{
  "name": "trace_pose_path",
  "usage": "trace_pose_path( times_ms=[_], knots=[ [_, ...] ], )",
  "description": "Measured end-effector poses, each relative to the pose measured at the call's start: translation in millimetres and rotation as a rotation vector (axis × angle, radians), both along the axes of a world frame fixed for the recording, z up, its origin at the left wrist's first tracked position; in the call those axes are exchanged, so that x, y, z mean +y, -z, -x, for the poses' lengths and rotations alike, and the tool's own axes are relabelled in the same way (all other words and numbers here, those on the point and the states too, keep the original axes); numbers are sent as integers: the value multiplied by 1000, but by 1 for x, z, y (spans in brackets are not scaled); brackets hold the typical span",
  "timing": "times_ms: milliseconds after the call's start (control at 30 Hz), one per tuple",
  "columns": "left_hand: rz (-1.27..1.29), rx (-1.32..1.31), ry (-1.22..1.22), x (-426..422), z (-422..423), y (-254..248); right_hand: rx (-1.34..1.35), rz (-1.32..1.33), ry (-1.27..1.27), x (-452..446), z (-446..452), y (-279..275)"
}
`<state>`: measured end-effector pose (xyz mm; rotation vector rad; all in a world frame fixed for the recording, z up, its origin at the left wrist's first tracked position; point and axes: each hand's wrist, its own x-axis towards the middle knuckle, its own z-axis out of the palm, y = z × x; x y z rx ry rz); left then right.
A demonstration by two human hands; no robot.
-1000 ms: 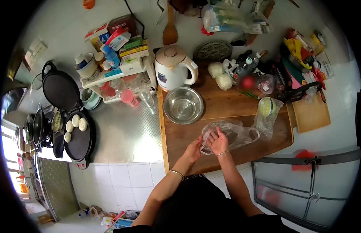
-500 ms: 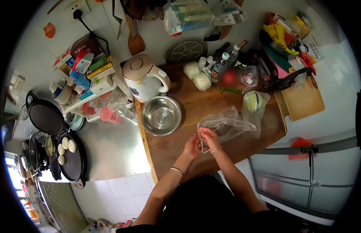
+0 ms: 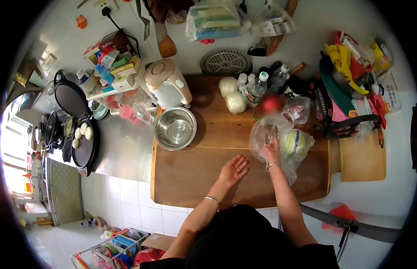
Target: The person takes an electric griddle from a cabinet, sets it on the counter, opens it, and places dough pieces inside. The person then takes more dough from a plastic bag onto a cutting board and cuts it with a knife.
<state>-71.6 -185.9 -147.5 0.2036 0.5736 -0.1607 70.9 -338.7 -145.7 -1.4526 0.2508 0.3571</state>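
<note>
Brown and wooden, the surface [image 3: 190, 179] lay below; the left hand [image 3: 234, 171] was open, the right hand [image 3: 272, 151] met the clear bag [image 3: 258, 138] at right, beside a wrapped vegetable [image 3: 294, 144], grip unclear. Bag handling seemed underway, calling for a sure pinch.

Your fisheye view bowed toward black, rounded edges. Daylight blew out the pale-barred window [image 3: 13, 144] at far left and glinted in your round, shiny steel bowl [image 3: 175, 132]; a round red object [image 3: 271, 104] on the brown wooden table [image 3: 190, 175] looked blurred.
</note>
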Motion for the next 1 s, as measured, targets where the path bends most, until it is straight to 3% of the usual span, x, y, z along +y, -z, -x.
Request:
trace_pose_path(
  times_ms=[167,233,333,433,500,667,767,833,900,1000],
  knots=[
    [23,28,-128,4,0,-2,-29,119,-38,-32,-31,28],
    [25,29,-137,8,-2,1,-92,107,-16,-31,-28,21],
    [-1,52,-115,18,-12,0,33,35,105,-32,-23,1],
    [-57,64,-113,26,-21,-3,-183,75,32,-30,0,-20],
    [-215,70,-95,36,-32,-6,-353,-48,-42,-13,17,-41],
    [-380,62,-147,72,-71,-10,-312,-180,-168,71,17,-61],
    [-458,65,-163,98,-107,-15,-242,-148,-134,115,-18,-36],
    [-481,84,-173,110,-129,-15,-241,16,-137,138,-48,-10],
    [-567,72,-179,118,-153,-13,-200,-17,-157,151,-71,-2],
    [-643,77,-176,125,-189,-1,-374,325,-186,168,-98,16]
  ],
)
